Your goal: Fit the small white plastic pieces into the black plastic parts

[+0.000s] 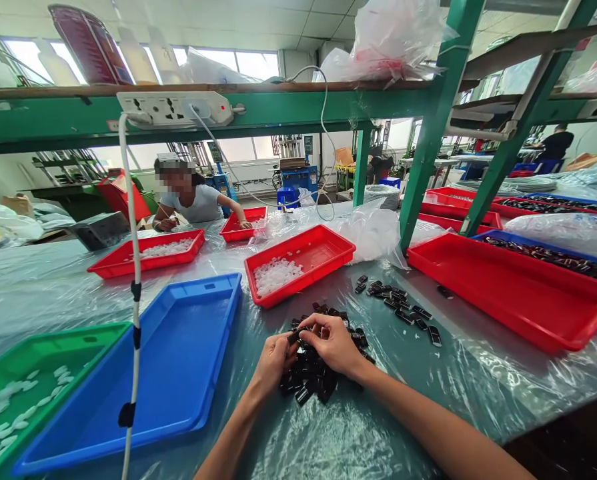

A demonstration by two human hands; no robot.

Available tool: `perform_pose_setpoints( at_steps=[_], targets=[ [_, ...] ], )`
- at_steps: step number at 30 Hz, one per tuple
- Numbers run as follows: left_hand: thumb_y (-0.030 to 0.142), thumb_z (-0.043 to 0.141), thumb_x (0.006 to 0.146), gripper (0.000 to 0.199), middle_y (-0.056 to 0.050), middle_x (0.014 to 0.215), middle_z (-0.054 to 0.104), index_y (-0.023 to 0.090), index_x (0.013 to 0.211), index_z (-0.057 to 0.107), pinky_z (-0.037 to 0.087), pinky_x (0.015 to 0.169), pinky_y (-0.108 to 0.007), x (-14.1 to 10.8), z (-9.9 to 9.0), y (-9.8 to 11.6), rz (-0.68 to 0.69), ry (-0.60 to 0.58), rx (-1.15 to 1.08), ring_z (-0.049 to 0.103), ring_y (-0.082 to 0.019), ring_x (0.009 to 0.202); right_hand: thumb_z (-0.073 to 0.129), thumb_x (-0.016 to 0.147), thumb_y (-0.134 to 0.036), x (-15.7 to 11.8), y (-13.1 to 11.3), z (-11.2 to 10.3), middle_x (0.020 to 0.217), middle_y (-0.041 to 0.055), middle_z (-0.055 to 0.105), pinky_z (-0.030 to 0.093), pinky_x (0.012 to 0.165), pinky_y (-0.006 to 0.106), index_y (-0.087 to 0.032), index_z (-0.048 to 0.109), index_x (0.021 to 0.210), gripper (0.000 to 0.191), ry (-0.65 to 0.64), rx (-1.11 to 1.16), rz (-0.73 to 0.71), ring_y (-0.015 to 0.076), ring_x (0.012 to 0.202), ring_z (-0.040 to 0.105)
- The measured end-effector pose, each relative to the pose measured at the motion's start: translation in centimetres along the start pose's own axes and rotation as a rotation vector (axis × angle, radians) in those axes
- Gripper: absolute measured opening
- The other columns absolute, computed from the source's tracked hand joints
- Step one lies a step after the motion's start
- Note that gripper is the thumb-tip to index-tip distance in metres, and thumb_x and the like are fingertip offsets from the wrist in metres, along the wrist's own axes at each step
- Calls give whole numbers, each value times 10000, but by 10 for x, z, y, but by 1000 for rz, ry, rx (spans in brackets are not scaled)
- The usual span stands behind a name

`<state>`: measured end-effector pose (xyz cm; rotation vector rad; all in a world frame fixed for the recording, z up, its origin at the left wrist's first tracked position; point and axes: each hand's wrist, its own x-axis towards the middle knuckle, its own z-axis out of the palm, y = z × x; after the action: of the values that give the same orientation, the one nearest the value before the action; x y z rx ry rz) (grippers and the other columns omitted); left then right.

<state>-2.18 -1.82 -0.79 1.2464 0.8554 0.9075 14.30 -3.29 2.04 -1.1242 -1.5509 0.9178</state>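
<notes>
1. Grip: fingertips of the left hand (pixel 272 363) and right hand (pixel 334 343) were closed on one small black piece (pixel 294 337), near the centre of the frame. No gap showed between thumb and forefinger at either hand; exact contact was partly hidden.
2. Held piece lay between the hands: left hand at its lower-left end, right hand at its upper-right end. Long axis judged roughly crosswise in the frame, rising slightly rightward. Neither hand was clearly nearer.
3. Pile of black pieces (pixel 308 375) lay directly below the grip, long axes mixed. Right hand was over its upper part; left hand bordered its left edge.
4. Blue tray (pixel 178 360) stood left of the pile; green tray (pixel 53 347), bearing white pieces, was just beside it at lower left.
5. Loose black pieces (pixel 402 315) lay right of centre, nearer the right hand.
6. Red tray (pixel 324 255) stood beyond the grip, slanted, small white pieces (pixel 277 275) gathered toward its left end.
7. Farthest noted: co-worker (pixel 198 205), upper left, one hand at a smaller red tray (pixel 234 231).
</notes>
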Motion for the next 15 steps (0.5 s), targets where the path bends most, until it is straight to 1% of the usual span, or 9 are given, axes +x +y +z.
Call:
perform_pose_setpoints(
  at_steps=[4, 7, 9, 12, 14, 15],
  targets=[
    [425, 471, 768, 325, 83, 446, 266, 221, 550, 345, 145, 422, -221, 0, 1, 0, 18, 98, -11, 181, -61, 412, 667, 791, -300, 0, -1, 5, 628, -22, 608, 317, 539, 254, -191, 737, 848, 142, 42, 62, 23, 112, 564, 467],
    [477, 432, 798, 367, 64, 427, 326, 214, 547, 384, 167, 418, -225, -1, 5, 5, 29, 135, 18, 224, -70, 399, 671, 794, -313, 3, 1, 3, 615, -29, 595, 307, 526, 251, -187, 736, 860, 157, 41, 57, 31, 104, 546, 444],
    [533, 416, 816, 422, 57, 421, 345, 209, 545, 405, 165, 410, -224, -1, 7, 5, 20, 146, 41, 241, -71, 387, 670, 803, -316, 5, 3, -3, 633, -29, 605, 315, 530, 249, -187, 731, 874, 160, 4, 27, 14, 103, 552, 453],
    [572, 462, 812, 453, 72, 412, 326, 209, 548, 400, 167, 400, -210, 2, 5, 1, 16, 179, 30, 242, -62, 376, 670, 810, -294, 8, 4, -15, 706, -15, 655, 357, 562, 249, -189, 726, 885, 141, -114, -41, -11, 112, 593, 502],
    [562, 500, 804, 444, 84, 407, 314, 209, 556, 397, 169, 391, -199, 6, 0, -2, 28, 215, -18, 226, -55, 367, 668, 812, -268, 9, 4, -23, 760, 0, 684, 404, 616, 261, -198, 734, 881, 118, -177, -141, -37, 133, 652, 547],
    [556, 511, 803, 438, 89, 404, 310, 209, 560, 398, 161, 384, -195, 7, -4, -1, 32, 239, -58, 213, -51, 359, 672, 812, -258, 9, 4, -26, 800, 11, 699, 432, 672, 274, -207, 741, 875, 106, -201, -203, -73, 150, 712, 575]
  ],
)
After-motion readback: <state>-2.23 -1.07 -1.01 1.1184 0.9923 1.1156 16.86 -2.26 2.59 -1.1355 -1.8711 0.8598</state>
